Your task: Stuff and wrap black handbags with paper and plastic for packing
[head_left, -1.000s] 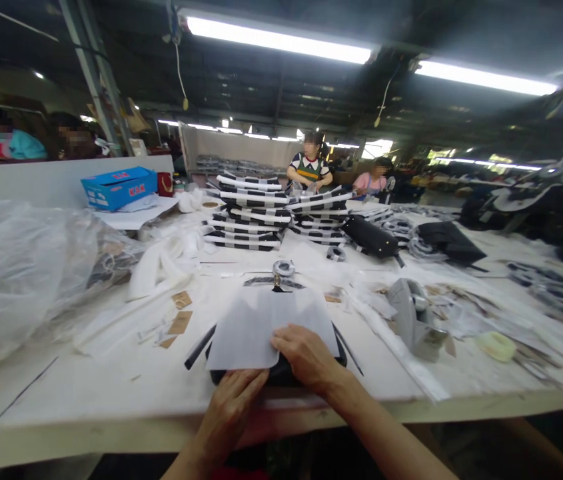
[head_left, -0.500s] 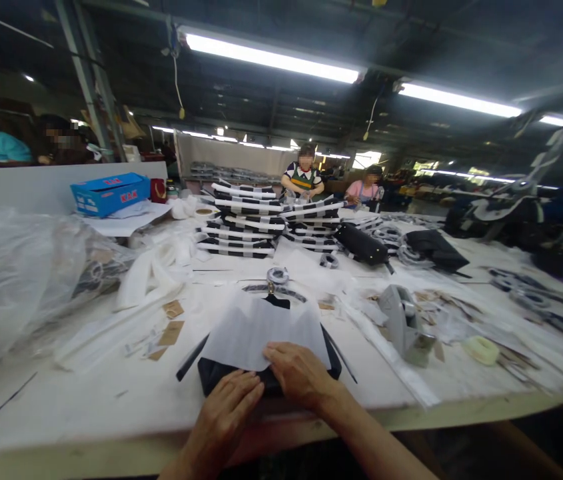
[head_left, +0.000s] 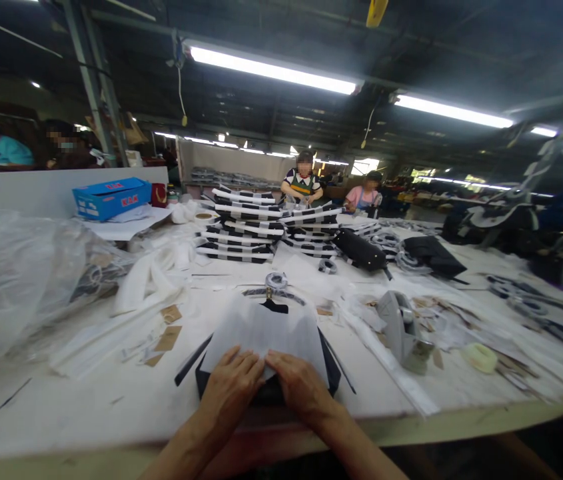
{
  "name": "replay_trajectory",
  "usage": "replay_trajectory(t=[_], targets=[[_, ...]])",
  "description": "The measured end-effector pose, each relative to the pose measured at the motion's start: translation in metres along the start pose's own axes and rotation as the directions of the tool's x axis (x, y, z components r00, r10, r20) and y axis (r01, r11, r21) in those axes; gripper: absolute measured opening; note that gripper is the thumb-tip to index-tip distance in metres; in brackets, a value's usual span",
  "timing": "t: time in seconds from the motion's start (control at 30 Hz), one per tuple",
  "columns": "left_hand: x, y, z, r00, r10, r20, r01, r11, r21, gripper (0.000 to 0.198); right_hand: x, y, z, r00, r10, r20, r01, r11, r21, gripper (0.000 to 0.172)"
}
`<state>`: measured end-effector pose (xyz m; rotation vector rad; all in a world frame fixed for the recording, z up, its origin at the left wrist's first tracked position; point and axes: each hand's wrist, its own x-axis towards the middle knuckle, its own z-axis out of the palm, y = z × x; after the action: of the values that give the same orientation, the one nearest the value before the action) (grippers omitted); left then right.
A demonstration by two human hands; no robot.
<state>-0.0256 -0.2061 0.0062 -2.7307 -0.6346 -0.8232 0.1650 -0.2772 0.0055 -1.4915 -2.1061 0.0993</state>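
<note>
A black bag (head_left: pixel 274 395) lies in front of me at the table's near edge, with a white foam sheet (head_left: pixel 266 330) spread over its top face. A black tab and a wrapped ring-shaped piece (head_left: pixel 276 280) show beyond the sheet, by the curved handle. My left hand (head_left: pixel 234 380) is closed on the sheet's near edge, fingers bent over it. Beside it, my right hand (head_left: pixel 298 383) grips the same edge, and the fingertips of both hands almost meet. Both thumbs are largely hidden. Thin black straps (head_left: pixel 194 360) stick out at the bag's sides.
A grey tape dispenser (head_left: pixel 398 327) and a yellowish tape roll (head_left: pixel 481 357) stand on the right. Wrapped black bags (head_left: pixel 241 230) are stacked ahead. Clear plastic (head_left: pixel 16 287) and a blue box (head_left: pixel 111 197) are on the left. Co-workers (head_left: pixel 304 180) sit across the table.
My left hand has moved up from the bag's near side onto the foam sheet, next to the right hand. My right hand has shifted only slightly. The view tilts a little.
</note>
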Motion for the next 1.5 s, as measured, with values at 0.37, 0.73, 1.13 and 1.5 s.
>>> replay_trajectory(t=[0.37,0.73,1.13,1.5], targets=[[0.005,0.006,0.004,0.999,0.025,0.030,-0.025,1.000,-0.002,0.025,-0.003,0.002,0.011,0.990,0.003,-0.139,-0.016,0.995,-0.094,0.043],[0.005,0.002,-0.002,0.965,0.178,-0.194,-0.196,0.978,-0.077,0.031,-0.009,-0.002,0.018,0.948,0.046,-0.314,-0.129,0.960,-0.248,0.039],[-0.003,-0.002,0.010,0.986,0.132,-0.098,-0.135,0.990,-0.031,0.045,-0.005,-0.012,-0.001,0.969,0.222,-0.112,-0.243,0.938,-0.249,0.042],[-0.011,-0.003,0.011,0.972,0.145,-0.183,-0.161,0.984,-0.076,0.041,0.006,-0.015,-0.025,0.979,0.167,0.114,-0.118,0.931,-0.346,0.035]])
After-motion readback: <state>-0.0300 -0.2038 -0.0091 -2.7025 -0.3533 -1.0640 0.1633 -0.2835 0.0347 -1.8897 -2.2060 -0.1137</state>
